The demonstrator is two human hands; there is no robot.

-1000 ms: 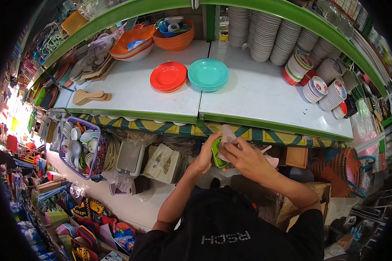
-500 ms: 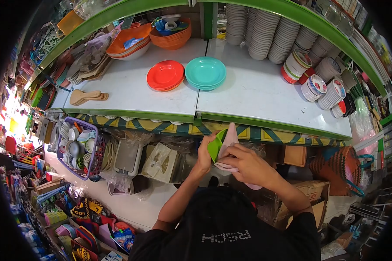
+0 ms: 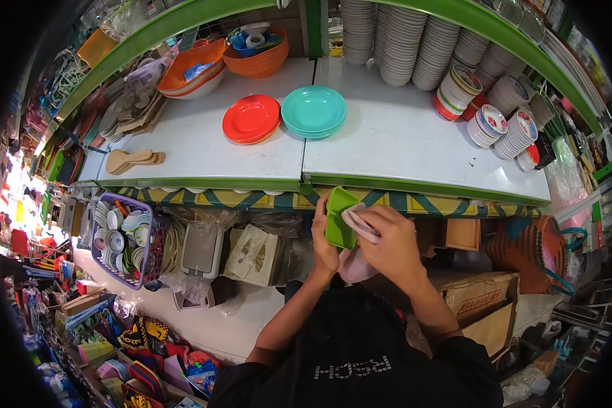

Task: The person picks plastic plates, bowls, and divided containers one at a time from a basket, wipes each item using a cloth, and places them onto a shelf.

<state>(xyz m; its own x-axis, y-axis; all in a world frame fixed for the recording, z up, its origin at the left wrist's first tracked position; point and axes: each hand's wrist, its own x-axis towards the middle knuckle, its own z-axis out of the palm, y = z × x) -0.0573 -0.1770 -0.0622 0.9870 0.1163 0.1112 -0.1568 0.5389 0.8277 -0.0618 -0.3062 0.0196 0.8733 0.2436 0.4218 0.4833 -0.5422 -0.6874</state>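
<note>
My left hand (image 3: 323,238) grips a small green plastic container (image 3: 340,221) by its left side, its hollow side turned up toward me. Bunched in my right hand (image 3: 396,245) is a pale pink cloth (image 3: 358,266), pressed against the container's right edge, with part of it hanging below. Both hands are in front of the shelf's green edge. On the white shelf beyond lie a stack of red plates (image 3: 251,118) and a stack of turquoise plates (image 3: 313,110).
Orange bowls (image 3: 258,62) and wooden paddles (image 3: 134,160) are on the shelf's left. Tall stacks of grey bowls (image 3: 402,47) and printed cups (image 3: 486,126) fill its right. Below stand a purple basket of dishes (image 3: 149,234) and a cardboard box (image 3: 483,299).
The green container has turned so its hollow faces me more. My right hand has shifted the cloth, which stood up behind the container, down to its right edge. The view has shifted slightly.
</note>
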